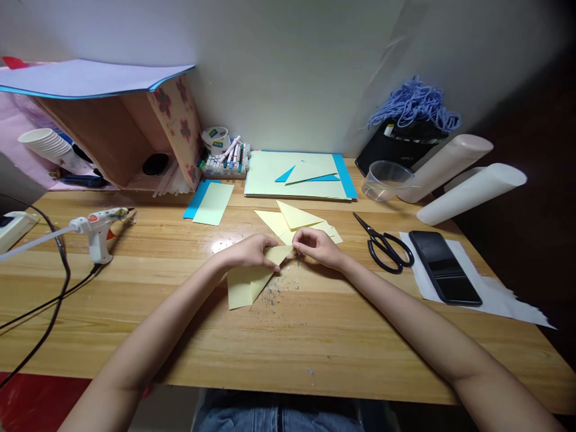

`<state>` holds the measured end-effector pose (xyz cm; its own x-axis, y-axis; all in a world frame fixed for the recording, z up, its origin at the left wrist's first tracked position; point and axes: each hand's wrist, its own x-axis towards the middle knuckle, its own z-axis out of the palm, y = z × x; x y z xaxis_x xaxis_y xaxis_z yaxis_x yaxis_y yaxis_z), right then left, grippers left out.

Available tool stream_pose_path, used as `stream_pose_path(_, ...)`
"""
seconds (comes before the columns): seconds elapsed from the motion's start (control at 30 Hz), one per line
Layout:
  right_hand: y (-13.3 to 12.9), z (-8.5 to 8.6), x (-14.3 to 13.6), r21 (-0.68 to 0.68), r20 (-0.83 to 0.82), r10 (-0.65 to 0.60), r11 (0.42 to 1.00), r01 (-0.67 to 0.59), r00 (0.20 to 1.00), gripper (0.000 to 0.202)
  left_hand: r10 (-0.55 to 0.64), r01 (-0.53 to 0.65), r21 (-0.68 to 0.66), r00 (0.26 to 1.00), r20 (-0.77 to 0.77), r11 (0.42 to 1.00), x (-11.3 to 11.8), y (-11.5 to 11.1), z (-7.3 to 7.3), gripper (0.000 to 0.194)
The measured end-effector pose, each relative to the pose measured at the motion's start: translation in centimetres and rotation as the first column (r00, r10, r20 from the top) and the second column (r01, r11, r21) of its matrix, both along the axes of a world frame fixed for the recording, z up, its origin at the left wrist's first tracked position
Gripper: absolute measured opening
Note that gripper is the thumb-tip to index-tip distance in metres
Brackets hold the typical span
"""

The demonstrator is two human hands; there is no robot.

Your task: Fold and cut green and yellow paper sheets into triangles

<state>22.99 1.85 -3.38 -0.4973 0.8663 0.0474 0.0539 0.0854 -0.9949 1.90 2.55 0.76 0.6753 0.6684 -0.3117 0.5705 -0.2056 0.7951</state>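
Observation:
A pale yellow sheet of paper [240, 285], partly folded along a slant, is held low over the table at the middle. My left hand [254, 251] grips its upper part, thumb on the near side and fingers bent behind. With thumb and forefinger pinched together, my right hand [317, 247] has hold of the pointed right corner. Just beyond both hands lie folded yellow paper pieces [299, 216], one of them a triangle. Dark specks are scattered on the wood below the paper.
Black scissors [389, 249] and a phone [443, 267] on white paper lie to the right. Behind are stacked coloured sheets [270, 180], a marker box [231, 159] and a clear plastic cup [384, 180]. A corded glue gun [99, 231] stands left, before a decorated cardboard box [175, 126].

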Motion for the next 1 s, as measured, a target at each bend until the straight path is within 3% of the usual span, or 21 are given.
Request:
stream_pose_path(0.23, 0.2, -0.4, 0.2, 0.027, 0.010, -0.024, 0.999, 0.024, 1.000, 0.020, 0.017, -0.019, -0.047, 0.999, -0.043, 0.999, -0.3, 0.1, 0.3, 0.032)
stream_pose_path(0.4, 0.3, -0.2, 0.0, -0.020, -0.048, -0.035, 0.999, 0.034, 0.998, 0.020, 0.162, -0.154, -0.126, 0.985, 0.055, 0.980, 0.1, 0.1, -0.2, 0.030)
stream_pose_path(0.5, 0.1, 0.1, -0.1, -0.006, 0.000, 0.073, 0.997, -0.073, 0.997, 0.022, 0.287, -0.264, -0.136, 0.937, 0.197, 0.955, 0.6, -0.1, -0.5, 0.028)
stream_pose_path(0.6, -0.1, 0.4, -0.1, 0.082, 0.159, 0.175, 0.978, -0.190, 0.972, 0.025, 0.390, -0.360, -0.153, 0.876, 0.283, 0.920, 1.1, -0.3, -0.8, 0.030)
stream_pose_path(0.77, -0.1, 0.4, 0.1, 0.215, 0.306, 0.210, 0.935, -0.283, 0.929, 0.031, 0.507, -0.422, -0.286, 0.764, 0.398, 0.860, 1.4, -0.6, -1.2, 0.035)
stream_pose_path(0.87, -0.2, 0.3, 0.0, 0.249, 0.327, 0.164, 0.935, -0.252, 0.931, 0.036, 0.529, -0.431, -0.314, 0.753, 0.392, 0.846, 1.4, -0.5, -1.2, 0.034)
stream_pose_path(1.0, -0.3, 0.2, -0.2, 0.318, 0.355, -0.024, 0.943, -0.096, 0.934, 0.036, 0.577, -0.502, -0.285, 0.735, 0.356, 0.816, 1.4, -0.3, -1.1, 0.036)
